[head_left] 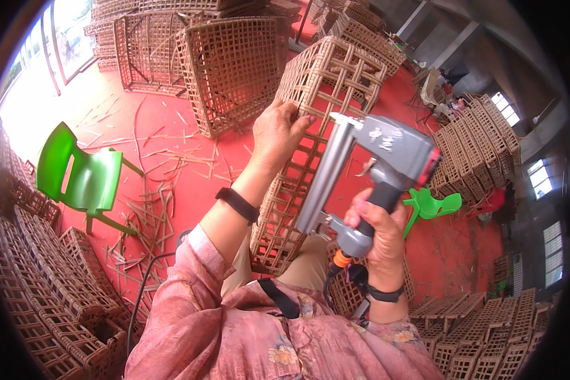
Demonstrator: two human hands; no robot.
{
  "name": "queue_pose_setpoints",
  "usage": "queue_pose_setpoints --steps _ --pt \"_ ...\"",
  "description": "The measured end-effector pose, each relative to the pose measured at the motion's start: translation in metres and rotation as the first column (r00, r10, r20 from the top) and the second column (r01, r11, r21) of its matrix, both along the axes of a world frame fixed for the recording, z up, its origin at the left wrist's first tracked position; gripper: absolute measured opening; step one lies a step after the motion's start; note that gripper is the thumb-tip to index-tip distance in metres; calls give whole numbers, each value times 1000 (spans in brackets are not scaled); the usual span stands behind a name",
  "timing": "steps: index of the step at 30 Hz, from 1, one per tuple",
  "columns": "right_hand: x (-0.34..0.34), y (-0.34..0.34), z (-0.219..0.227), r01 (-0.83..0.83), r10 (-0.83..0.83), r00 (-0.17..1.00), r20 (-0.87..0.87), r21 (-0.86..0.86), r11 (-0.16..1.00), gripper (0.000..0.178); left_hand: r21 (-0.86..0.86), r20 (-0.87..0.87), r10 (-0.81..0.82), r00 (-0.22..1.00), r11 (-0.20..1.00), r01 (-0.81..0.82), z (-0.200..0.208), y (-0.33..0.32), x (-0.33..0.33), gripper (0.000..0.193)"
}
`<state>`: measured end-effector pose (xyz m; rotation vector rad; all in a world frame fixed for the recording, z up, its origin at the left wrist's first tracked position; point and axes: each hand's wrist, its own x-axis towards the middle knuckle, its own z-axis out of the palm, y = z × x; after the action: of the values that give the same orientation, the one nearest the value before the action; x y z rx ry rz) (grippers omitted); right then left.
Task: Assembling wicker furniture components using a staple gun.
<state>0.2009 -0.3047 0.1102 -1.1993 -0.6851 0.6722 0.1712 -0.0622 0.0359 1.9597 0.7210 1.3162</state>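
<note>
A long woven basket frame (285, 209) of tan open lattice leans upright against my legs and reaches away from me. On its upper left edge rests my left hand (277, 132), fingers curled over the rim and thumb pointing right. My right hand (383, 231) is wrapped round the dark handle of a grey pneumatic nail gun (392, 149), raised over the basket's right side. The gun's silver nose and long magazine slant across the lattice. An orange hose fitting (341, 259) sits at the bottom of its handle. Whether the nose touches the basket I cannot tell.
A green plastic chair (85, 171) stands on the red floor at left, another green chair (434, 204) at right. Cut strips (155, 218) litter the floor. Woven baskets stand behind (234, 69), and stacks fill the right (475, 149) and lower left (50, 285). A black hose (136, 304) runs at left.
</note>
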Motion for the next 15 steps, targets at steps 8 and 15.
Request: queue_pose_setpoints --steps 8,15 --pt "7 28 -36 -43 50 997 67 -102 994 34 111 36 58 998 992 -62 -4 -3 -7 32" --pt "-4 40 -33 37 -29 993 113 -75 996 18 60 94 -57 994 997 52 -10 0 -7 31"
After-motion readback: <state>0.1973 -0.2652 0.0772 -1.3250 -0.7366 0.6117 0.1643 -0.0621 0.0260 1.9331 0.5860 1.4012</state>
